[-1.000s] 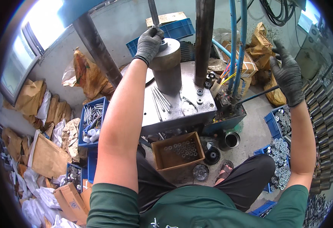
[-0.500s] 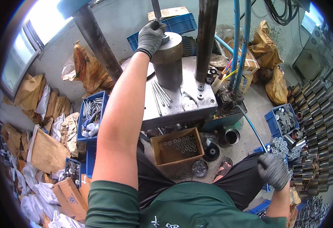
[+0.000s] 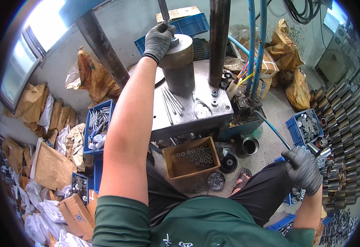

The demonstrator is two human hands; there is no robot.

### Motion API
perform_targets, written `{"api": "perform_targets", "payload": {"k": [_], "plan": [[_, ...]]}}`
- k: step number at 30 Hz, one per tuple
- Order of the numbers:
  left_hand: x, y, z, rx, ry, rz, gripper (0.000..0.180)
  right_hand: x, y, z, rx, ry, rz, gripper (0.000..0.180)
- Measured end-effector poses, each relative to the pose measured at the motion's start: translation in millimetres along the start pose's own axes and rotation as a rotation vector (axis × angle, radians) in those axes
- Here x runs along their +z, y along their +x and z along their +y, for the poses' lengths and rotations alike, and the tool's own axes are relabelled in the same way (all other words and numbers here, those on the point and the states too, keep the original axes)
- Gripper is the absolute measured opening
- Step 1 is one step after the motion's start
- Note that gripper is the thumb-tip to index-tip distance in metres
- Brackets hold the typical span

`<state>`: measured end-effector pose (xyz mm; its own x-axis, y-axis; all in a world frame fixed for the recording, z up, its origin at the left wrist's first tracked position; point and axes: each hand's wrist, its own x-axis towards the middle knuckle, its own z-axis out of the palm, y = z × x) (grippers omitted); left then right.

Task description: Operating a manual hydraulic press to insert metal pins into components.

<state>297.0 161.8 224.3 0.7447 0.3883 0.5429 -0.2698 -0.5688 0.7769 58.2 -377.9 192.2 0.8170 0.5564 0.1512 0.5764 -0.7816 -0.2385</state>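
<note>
My left hand (image 3: 158, 42), in a grey knitted glove, is closed at the top of a thick steel cylinder (image 3: 178, 72). Its fingers pinch a small metal part just under the press rod (image 3: 163, 11); the glove hides most of that part. On the right, my gloved right hand (image 3: 304, 172) wraps round the end of a long blue-grey lever (image 3: 271, 128). The cylinder stands on a steel press table (image 3: 191, 122). Several thin metal rods (image 3: 171, 104), a pair of pliers (image 3: 202, 105) and small bearings (image 3: 215, 98) lie on the table.
Below the table sits a wooden box (image 3: 168, 165) with small rings. A blue crate (image 3: 109, 131) of metal pins stands left. At right are a blue crate (image 3: 293, 132) of round parts and stacked metal tubes (image 3: 344, 140). Steel columns (image 3: 220, 45) flank the cylinder.
My right hand has moved up and slightly right, and the lever's end has swung up with it. My left hand stays at the cylinder's top. The whole view has shifted slightly.
</note>
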Motion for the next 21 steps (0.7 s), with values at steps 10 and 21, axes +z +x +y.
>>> {"api": "perform_targets", "payload": {"k": [10, 21], "plan": [[0, 0, 2, -0.009, -0.132, 0.019, 0.045, 25, -23, 1, 0.026, -0.125, -0.174, 0.009], [-5, -11, 16, -0.024, -0.094, 0.011, 0.043, 1, 0, -6, 0.073, 0.046, 0.028, 0.025]]}}
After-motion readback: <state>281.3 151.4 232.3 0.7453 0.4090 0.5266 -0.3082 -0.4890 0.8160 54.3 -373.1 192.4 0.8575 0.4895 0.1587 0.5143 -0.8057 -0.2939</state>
